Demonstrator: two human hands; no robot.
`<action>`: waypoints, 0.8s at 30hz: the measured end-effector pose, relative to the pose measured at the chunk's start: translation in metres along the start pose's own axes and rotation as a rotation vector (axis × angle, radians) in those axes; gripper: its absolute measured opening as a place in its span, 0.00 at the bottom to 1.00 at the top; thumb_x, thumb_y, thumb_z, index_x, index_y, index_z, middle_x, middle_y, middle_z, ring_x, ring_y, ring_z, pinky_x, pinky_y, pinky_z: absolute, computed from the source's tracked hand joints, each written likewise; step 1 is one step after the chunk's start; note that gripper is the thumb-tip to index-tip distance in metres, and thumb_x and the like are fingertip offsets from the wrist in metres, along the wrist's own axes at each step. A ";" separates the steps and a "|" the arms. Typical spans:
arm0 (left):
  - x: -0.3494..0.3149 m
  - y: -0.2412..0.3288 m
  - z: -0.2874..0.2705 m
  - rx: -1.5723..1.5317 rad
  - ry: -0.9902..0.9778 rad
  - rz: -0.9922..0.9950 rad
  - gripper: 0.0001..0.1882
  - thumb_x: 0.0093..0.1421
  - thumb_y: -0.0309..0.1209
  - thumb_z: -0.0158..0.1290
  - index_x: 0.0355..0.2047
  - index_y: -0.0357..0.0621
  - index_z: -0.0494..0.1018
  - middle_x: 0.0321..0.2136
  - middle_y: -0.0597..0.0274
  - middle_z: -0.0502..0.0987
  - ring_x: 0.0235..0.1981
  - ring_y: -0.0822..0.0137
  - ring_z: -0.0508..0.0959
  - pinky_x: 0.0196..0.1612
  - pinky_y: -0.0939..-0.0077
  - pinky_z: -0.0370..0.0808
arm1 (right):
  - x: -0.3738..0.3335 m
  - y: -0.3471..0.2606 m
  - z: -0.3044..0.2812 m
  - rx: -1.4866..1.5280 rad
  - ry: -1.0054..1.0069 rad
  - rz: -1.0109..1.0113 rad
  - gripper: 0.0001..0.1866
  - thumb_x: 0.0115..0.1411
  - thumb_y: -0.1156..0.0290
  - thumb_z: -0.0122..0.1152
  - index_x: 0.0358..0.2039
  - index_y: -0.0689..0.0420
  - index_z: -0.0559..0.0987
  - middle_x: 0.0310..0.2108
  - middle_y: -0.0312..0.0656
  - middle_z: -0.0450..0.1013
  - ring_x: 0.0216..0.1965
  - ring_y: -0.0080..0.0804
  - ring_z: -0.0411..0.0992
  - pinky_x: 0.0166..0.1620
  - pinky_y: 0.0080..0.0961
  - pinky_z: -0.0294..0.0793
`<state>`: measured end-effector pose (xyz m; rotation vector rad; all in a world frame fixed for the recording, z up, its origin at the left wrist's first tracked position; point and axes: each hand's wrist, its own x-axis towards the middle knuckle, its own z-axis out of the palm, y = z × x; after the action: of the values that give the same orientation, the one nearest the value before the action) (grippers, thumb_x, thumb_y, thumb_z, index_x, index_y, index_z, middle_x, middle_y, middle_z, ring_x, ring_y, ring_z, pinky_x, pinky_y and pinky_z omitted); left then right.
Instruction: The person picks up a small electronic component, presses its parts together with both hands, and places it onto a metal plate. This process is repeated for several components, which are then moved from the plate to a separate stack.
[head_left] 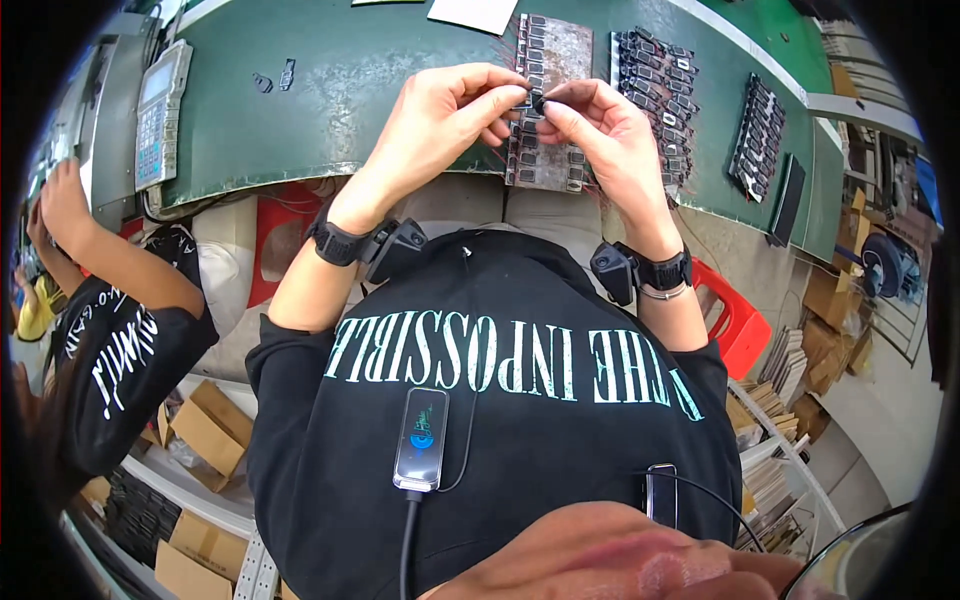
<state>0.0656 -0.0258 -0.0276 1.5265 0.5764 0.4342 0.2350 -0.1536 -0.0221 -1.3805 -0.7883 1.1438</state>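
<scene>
Above a worn metal plate point(570, 65) at the bench's front edge, my two hands meet fingertip to fingertip. A small black part point(537, 99) is pinched between them; its exact kind is mostly hidden by the fingers. My left hand point(440, 120) is closed, thumb and index finger on the part's left side. From the other side my right hand point(615, 135) grips it, also with thumb and index finger. A column of small black rectangular components point(531, 45) with thin red wires lines the plate's left edge. A few more sit at its lower right.
Wired black components point(655, 85) lie in rows right of the plate, with another batch point(758, 140) farther right beside a black bar point(787, 200). Two loose black pieces point(287, 75) and a grey keypad device point(160, 115) are on the left. A co-worker's arm point(130, 245) is at far left.
</scene>
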 end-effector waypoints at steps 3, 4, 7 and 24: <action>-0.006 -0.011 0.006 -0.116 0.003 -0.010 0.14 0.65 0.27 0.56 0.50 0.37 0.77 0.32 0.64 0.82 0.34 0.77 0.81 0.40 0.82 0.79 | -0.002 0.010 -0.002 0.020 0.017 -0.008 0.12 0.64 0.74 0.62 0.48 0.63 0.77 0.39 0.37 0.77 0.39 0.22 0.76 0.46 0.20 0.77; -0.010 -0.011 0.008 -0.095 0.014 0.007 0.15 0.66 0.26 0.55 0.52 0.35 0.76 0.34 0.63 0.81 0.36 0.75 0.81 0.42 0.82 0.79 | -0.002 0.011 -0.002 0.030 0.023 -0.012 0.12 0.64 0.74 0.62 0.48 0.63 0.77 0.39 0.37 0.78 0.39 0.21 0.76 0.46 0.19 0.77; -0.009 -0.019 0.012 -0.100 0.038 0.016 0.16 0.65 0.24 0.55 0.53 0.35 0.76 0.36 0.62 0.81 0.37 0.75 0.81 0.44 0.82 0.79 | -0.003 0.010 0.000 -0.275 0.142 -0.176 0.12 0.64 0.74 0.63 0.47 0.62 0.78 0.39 0.36 0.78 0.38 0.20 0.76 0.45 0.18 0.76; -0.010 -0.020 0.013 0.016 0.027 0.078 0.16 0.64 0.26 0.56 0.52 0.37 0.76 0.37 0.56 0.84 0.36 0.73 0.84 0.41 0.78 0.81 | 0.007 0.009 -0.005 -0.345 0.024 -0.245 0.07 0.62 0.76 0.64 0.41 0.62 0.80 0.39 0.34 0.77 0.38 0.20 0.75 0.44 0.18 0.76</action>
<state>0.0641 -0.0427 -0.0469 1.5640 0.5443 0.5118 0.2406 -0.1502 -0.0330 -1.5244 -1.1425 0.8243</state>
